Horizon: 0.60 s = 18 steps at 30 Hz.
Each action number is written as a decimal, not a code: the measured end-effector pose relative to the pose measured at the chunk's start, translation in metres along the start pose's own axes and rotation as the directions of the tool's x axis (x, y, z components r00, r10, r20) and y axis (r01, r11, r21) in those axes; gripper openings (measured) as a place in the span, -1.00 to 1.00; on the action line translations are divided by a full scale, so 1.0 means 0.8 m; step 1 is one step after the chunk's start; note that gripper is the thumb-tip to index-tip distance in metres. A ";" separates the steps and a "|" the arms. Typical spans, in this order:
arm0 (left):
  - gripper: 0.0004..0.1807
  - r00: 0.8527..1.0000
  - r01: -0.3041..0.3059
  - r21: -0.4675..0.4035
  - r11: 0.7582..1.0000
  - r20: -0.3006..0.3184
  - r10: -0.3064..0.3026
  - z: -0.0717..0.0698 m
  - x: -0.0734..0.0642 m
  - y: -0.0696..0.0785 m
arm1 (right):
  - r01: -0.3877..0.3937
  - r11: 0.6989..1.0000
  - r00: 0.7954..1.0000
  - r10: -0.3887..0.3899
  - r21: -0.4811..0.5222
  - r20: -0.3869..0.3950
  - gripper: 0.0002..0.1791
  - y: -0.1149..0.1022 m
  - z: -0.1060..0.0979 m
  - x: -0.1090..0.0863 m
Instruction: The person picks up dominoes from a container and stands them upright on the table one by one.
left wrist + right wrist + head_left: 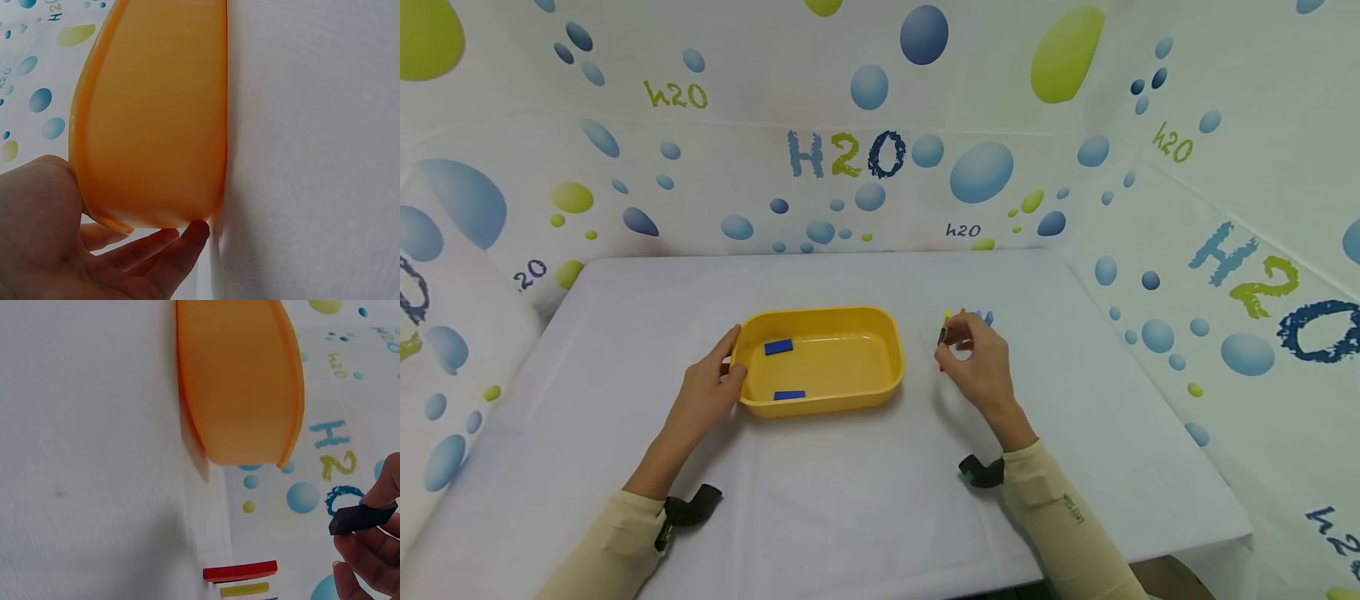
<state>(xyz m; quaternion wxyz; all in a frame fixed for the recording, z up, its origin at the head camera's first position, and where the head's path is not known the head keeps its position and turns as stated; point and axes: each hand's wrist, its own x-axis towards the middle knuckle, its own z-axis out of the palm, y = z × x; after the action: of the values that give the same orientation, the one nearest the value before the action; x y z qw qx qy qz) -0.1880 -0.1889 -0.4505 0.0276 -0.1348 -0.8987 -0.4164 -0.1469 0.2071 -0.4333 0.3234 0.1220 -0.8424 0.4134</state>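
Note:
A yellow plastic tray (820, 402) sits on the white table. Two blue blocks lie in it, one blue block (778, 347) toward the back left and another blue block (789, 396) by the front wall. My left hand (711, 387) grips the tray's left end, thumb near the front corner and fingers against the outer wall. To the right of the tray, my right hand (981, 367) pinches a small black block (362, 519) between thumb and fingers, raised above the table. Beneath it in the right wrist view lie a red block (240, 572) and a yellow block (244, 590).
Behind the right hand, blue pieces (988, 317) and an orange tip (962, 311) peek out, mostly hidden. Patterned white sheeting (737, 183) with bubbles and lettering stands around the table (850, 500). Each sleeve cuff bears a dark wrist camera (692, 507).

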 end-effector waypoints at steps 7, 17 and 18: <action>-0.28 1.000 0.000 -0.002 1.000 0.000 0.000 0.000 0.001 -0.001 | -0.031 0.999 0.999 0.031 -0.024 -0.017 -0.68 0.009 -0.007 0.001; -0.28 1.000 0.004 -0.001 1.000 -0.002 -0.004 0.001 0.002 -0.002 | -0.041 0.998 0.999 0.041 -0.055 -0.002 -0.71 0.025 -0.016 0.002; -0.28 1.000 0.008 -0.001 1.000 0.001 -0.008 0.001 0.002 -0.002 | -0.044 0.997 0.999 0.044 -0.057 0.002 -0.71 0.026 -0.016 0.002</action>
<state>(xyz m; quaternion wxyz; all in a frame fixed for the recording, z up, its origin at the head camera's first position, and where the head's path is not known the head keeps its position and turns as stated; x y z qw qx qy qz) -0.1896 -0.1891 -0.4522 0.0253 -0.1313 -0.8990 -0.4170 -0.1523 0.2306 -0.4394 0.3159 0.0948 -0.8569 0.3961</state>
